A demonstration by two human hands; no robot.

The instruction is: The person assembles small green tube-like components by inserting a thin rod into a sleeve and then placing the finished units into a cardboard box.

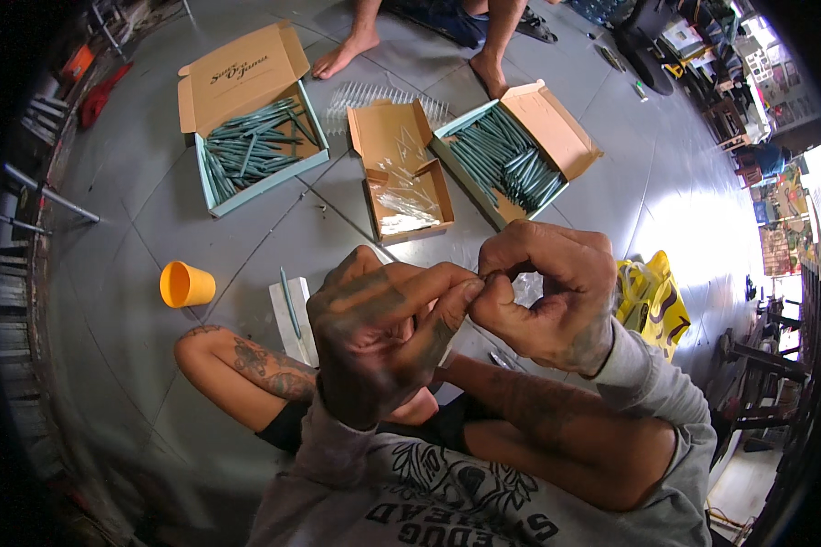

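Note:
My left hand (374, 319) and my right hand (552, 292) are raised in front of me, fingertips meeting in a pinch. Whatever sits between them is too small and covered to make out. Just left of my left hand, a slim dark teal pen-like stick (288, 294) lies on a white block (281, 321) on the floor. Beyond my hands stands an open cardboard box (372, 137) holding thin clear plastic pieces (406, 205). Two teal boxes flank it, the left box (263, 185) and the right box (465, 193), both filled with similar teal sticks.
An orange-yellow cup (187, 284) stands on the grey tiled floor at left. Beside my right wrist are a yellow plastic bag (652, 301) and clear plastic (526, 289). A ribbed clear tray (342, 98) lies behind the middle box, near another person's bare feet (347, 56).

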